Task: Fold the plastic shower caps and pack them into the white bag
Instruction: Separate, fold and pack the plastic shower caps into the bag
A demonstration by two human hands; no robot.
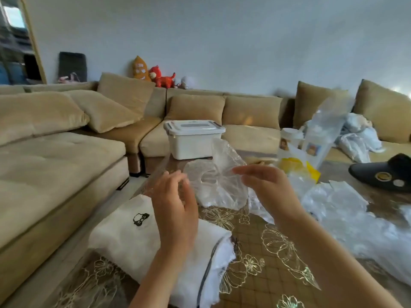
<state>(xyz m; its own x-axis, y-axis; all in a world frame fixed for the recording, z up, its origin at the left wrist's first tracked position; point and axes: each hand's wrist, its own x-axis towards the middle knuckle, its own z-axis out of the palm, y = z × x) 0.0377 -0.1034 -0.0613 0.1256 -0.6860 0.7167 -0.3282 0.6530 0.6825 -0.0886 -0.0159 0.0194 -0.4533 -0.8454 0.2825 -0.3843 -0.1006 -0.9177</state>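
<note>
Left hand [175,203]: up over the near left part of the table; fingers bent; the left rim of the shower cap reaches the fingertips; the picture is too blurry here to tell if they grip it.
Right hand [266,185]: up and to the right of the cap; long fingers on top and thumb below, pinching the cap's right side between them.
Shower cap [220,181]: clear and crinkly; it hangs in the air between the two hands, above the table; one flap sticks up past the right fingertips; the rest droops down below both hands; a hole shows in its middle.
White bag [138,238]: lies on the near left of the table, under the left wrist; a small black picture is on its top; its open end faces right, with white stuff showing inside.
Table [262,245]: brown cover with gold flowers.
Pile of caps [338,203]: more clear plastic, spread on the right side of the table.
White box [193,138]: lid on; at the far edge of the table, behind the cap.
Black hat [387,174]: far right on the table.
Sofa [55,152]: tan; runs along the left and the far side.
Toys [162,77]: red and orange; on top of the sofa back, far away.
</note>
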